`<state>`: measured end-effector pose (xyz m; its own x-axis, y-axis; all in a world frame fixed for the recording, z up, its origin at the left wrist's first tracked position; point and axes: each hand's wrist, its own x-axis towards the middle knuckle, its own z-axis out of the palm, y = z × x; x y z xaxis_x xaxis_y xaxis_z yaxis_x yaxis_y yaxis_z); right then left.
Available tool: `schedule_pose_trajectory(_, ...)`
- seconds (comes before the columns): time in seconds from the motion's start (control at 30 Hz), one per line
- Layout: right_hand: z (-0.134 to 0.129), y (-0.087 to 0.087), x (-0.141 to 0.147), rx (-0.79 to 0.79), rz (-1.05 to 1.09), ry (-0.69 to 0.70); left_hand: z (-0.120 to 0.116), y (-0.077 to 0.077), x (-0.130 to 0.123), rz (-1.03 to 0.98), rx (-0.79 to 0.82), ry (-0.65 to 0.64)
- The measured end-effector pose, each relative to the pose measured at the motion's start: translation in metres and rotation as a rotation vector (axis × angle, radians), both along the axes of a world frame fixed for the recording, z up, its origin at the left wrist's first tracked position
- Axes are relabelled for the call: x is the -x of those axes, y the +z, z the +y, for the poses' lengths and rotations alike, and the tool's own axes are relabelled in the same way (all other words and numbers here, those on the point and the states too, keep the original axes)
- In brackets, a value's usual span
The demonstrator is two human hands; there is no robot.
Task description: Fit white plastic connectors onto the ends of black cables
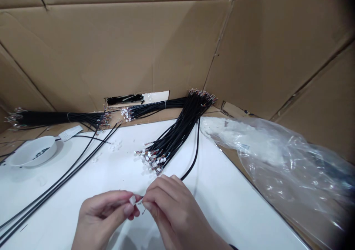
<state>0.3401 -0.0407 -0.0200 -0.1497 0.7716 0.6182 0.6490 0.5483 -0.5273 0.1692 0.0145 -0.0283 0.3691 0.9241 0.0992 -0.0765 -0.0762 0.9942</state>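
The left hand (102,216) pinches a small white connector (132,200) between thumb and fingertips, while the right hand (174,209) closes its fingers on the thin wire ends (141,200) just beside it, a black wire (193,159) curving away toward the big wire bundle (174,131). That bundle's connector ends lie just ahead of the fingers, with open white table top (222,205) to its right, up to an edge beside a plastic bag (288,168). Left of the bundle sit a white bowl (33,152) and a white tag (70,133), its writing too small to read.
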Motion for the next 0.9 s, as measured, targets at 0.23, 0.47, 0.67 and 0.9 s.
schedule_pose_trajectory(0.23,-0.001,0.003,0.001,0.063,0.080,0.032,-0.001,0.001,-0.002,0.040,0.028,-0.019)
schedule_pose_trajectory(0.47,-0.002,0.006,-0.001,0.123,0.195,0.077,-0.001,0.003,-0.008,0.002,0.171,-0.002)
schedule_pose_trajectory(0.67,0.002,0.011,-0.003,0.119,0.208,0.204,-0.001,-0.004,-0.005,-0.033,0.304,0.004)
schedule_pose_trajectory(0.9,0.003,0.011,-0.004,0.156,0.148,0.229,0.002,-0.006,-0.003,-0.070,0.330,-0.033)
